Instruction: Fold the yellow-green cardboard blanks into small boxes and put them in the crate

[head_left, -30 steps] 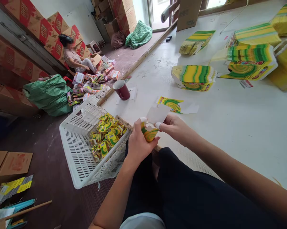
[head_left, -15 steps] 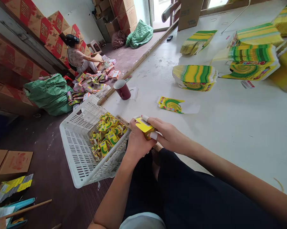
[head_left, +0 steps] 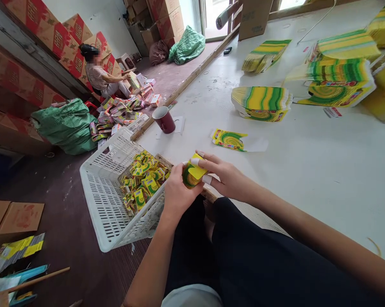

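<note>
The left hand is gripping the box near the worktop edge, beside the basket; the right hand is holding its flap by the fingers. The green swirl is now showing, whereas half a second ago a barcode was facing up.

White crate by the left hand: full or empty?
Partly full: yellow-green cartons lie heaped inside the white crate, leaving its slotted sides partly bare.
</note>
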A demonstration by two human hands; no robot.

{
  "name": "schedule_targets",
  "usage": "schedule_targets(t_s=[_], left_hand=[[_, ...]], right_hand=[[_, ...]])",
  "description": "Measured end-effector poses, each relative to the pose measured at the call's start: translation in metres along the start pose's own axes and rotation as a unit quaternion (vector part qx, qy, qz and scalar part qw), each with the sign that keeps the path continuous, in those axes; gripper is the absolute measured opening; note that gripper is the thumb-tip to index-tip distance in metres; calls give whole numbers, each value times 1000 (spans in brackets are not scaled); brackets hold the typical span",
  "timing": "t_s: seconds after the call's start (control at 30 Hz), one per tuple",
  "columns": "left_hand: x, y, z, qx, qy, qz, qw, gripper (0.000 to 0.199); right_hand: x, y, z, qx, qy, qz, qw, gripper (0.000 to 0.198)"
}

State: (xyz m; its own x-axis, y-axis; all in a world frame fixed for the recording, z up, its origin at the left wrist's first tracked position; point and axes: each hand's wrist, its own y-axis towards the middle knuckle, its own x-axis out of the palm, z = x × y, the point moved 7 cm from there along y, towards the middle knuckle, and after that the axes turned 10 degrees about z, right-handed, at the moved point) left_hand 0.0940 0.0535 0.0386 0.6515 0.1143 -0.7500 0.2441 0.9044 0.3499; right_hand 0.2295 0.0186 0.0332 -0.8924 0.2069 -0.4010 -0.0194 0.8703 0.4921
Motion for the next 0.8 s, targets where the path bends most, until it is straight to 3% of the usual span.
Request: schedule_targets(t_s=[0.13, 0.3, 0.6, 0.8], left_hand=[[-1, -2, 0, -23, -6, -22, 999, 45], [4, -4, 5, -54, -68, -63, 994, 47], [-1, 3, 6, -40, -27, -40, 998, 48], [1, 0, 3, -59, -86, -89, 991, 44]], right_hand=[[1, -2, 6, -8, -66, -27, 997, 28], [-12, 3, 6, -32, -48, -18, 998, 16], [-8, 1, 4, -11, -73, -6, 997, 23], [-11, 2, 0, -34, -45, -53, 997, 19]])
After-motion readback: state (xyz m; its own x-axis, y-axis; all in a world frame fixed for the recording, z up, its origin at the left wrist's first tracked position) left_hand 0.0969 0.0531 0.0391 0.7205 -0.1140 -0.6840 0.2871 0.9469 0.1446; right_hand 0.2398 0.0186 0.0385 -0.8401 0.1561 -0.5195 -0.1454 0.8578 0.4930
